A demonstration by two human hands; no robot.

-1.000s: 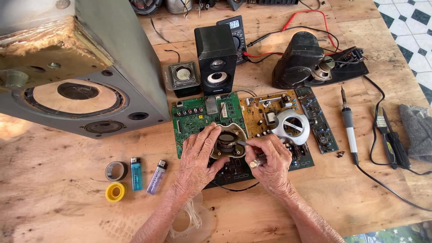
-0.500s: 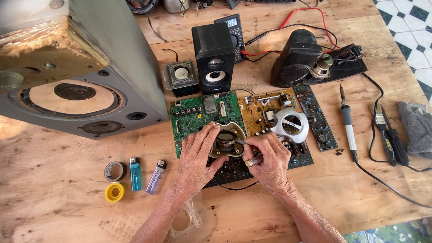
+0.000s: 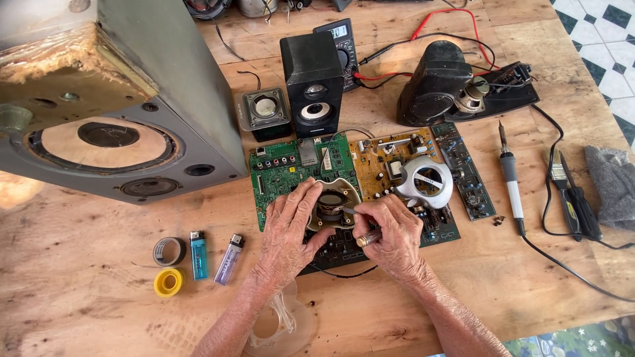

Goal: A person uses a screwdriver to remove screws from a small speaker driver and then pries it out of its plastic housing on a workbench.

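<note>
At the centre of the wooden table (image 3: 79, 291), the left hand (image 3: 288, 228) lies curled over the left side of a small speaker driver (image 3: 333, 203), fingers wrapped on its cream-coloured frame and steadying it. The right hand (image 3: 390, 235) is closed in a pinch around a thin tool (image 3: 366, 239) with a brass-coloured end, its tip resting at the driver's right edge. The driver sits on top of a green circuit board (image 3: 284, 168), with a yellow-brown circuit board (image 3: 383, 149) just beside it at three o'clock and a white round plastic part (image 3: 424, 182) lying on that board. At twelve o'clock from the hands stands a small black speaker (image 3: 312, 82), with a bare square speaker (image 3: 263, 109) to its left. A big grey speaker cabinet (image 3: 119, 99) lies at ten o'clock. At eight o'clock are two lighters (image 3: 213, 256) and two rolls of tape (image 3: 169, 268). A soldering iron (image 3: 510, 182) lies at three o'clock, well apart.
</note>
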